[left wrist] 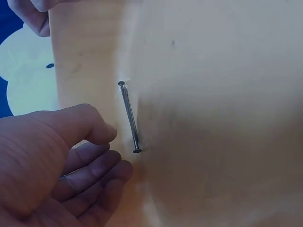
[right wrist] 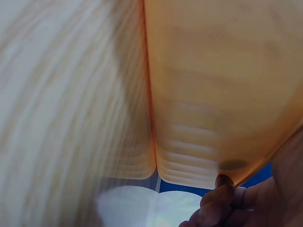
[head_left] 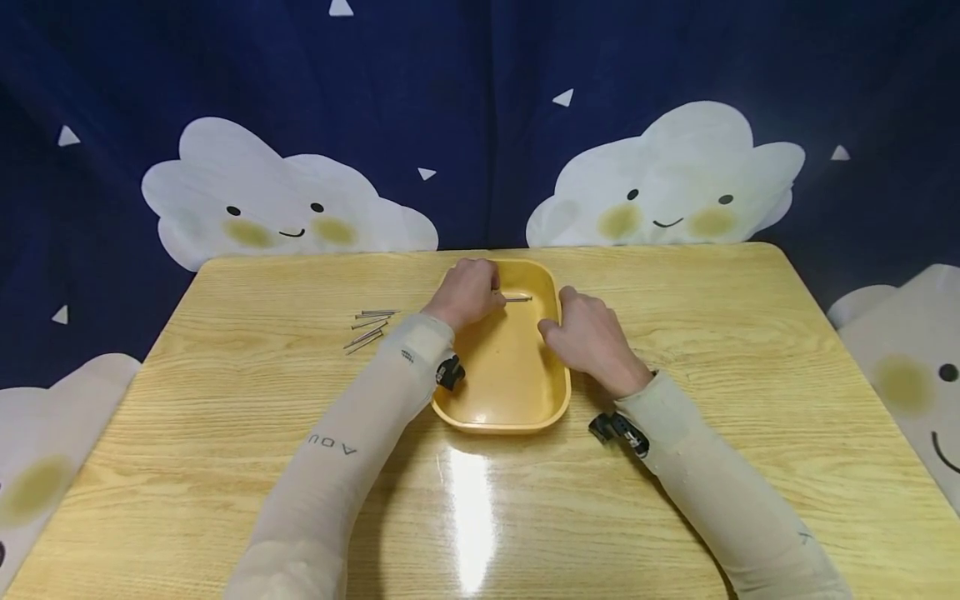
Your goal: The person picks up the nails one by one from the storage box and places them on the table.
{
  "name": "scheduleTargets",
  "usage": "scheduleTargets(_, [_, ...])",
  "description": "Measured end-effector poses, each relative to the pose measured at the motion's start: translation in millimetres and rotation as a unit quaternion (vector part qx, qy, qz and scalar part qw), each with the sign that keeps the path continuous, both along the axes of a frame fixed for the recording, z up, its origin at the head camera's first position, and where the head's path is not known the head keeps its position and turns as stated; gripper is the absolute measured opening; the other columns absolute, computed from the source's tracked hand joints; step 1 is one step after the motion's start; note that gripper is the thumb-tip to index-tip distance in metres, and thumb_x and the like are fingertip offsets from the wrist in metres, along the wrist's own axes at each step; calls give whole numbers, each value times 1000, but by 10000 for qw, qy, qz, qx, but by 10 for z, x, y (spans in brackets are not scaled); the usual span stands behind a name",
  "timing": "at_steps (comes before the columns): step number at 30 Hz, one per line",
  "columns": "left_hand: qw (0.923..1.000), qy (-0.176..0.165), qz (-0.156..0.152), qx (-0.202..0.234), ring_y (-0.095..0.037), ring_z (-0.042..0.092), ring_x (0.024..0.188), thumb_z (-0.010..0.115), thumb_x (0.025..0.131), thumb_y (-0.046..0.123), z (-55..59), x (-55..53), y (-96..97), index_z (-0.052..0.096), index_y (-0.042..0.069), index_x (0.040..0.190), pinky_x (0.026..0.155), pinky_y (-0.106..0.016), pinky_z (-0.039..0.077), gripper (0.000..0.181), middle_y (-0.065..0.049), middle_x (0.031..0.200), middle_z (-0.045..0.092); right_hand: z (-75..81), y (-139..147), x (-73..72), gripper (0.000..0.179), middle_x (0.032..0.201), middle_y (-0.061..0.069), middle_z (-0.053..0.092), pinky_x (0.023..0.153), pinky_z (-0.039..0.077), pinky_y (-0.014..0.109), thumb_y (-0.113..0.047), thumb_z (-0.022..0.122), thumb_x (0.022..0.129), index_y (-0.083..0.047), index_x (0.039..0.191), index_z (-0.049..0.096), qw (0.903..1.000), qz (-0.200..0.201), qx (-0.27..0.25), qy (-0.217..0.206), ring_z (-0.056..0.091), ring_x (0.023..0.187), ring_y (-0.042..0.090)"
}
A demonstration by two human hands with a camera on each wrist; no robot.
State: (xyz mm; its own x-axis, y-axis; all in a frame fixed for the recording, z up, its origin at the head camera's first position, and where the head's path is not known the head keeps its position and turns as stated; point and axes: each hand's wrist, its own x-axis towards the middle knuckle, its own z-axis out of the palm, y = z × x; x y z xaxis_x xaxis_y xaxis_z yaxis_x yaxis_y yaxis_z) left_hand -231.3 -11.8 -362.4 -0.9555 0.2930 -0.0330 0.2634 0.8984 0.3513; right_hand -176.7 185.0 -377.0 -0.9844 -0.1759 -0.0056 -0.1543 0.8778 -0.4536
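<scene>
A yellow-orange plastic tray (head_left: 501, 383) stands on the table. My left hand (head_left: 467, 293) is inside its far end, and in the left wrist view the loosely bent fingers (left wrist: 102, 175) and thumb lie beside nails (left wrist: 129, 116). These nails lie close together on the tray bottom, with a head at each end of the pair. A gap shows between thumb and fingers, and nothing is held there. My right hand (head_left: 594, 337) grips the tray's right rim, thumb on the inner side and fingers outside.
Several loose nails (head_left: 367, 329) lie on the wooden table (head_left: 262, 375) to the left of the tray, behind my left forearm. A dark blue curtain (head_left: 480, 100) with white clouds hangs behind the table's far edge.
</scene>
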Motion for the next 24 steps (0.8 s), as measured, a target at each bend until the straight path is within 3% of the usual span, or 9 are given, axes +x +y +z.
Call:
scheduleTargets(5, [9997, 23, -88, -242, -24, 68, 92, 75, 91, 20, -9, -8, 6, 74, 6, 101, 87, -36, 56, 17, -7, 102, 77, 8, 1, -4, 28, 86, 16, 62, 62, 45, 38, -31, 55, 95, -4, 102, 55, 10000, 3, -25, -3, 61, 75, 34])
scheduleTargets(12, [9984, 82, -122, -549, -23, 69, 85, 75, 91, 22, -53, -13, 19, 74, 8, 87, 83, -38, 57, 14, -5, 89, 77, 3, 3, 9, 29, 88, 17, 64, 66, 47, 43, -31, 54, 95, -4, 102, 55, 10000, 3, -36, 29, 62, 78, 36])
scheduleTargets(24, [9988, 146, -82, -453, -23, 71, 91, 76, 91, 17, -57, -12, 21, 78, 7, 93, 89, -37, 58, 11, -6, 95, 79, -6, 3, 13, 29, 86, 17, 63, 64, 46, 41, -31, 54, 95, -3, 102, 55, 9999, 32, -13, 113, 61, 75, 34])
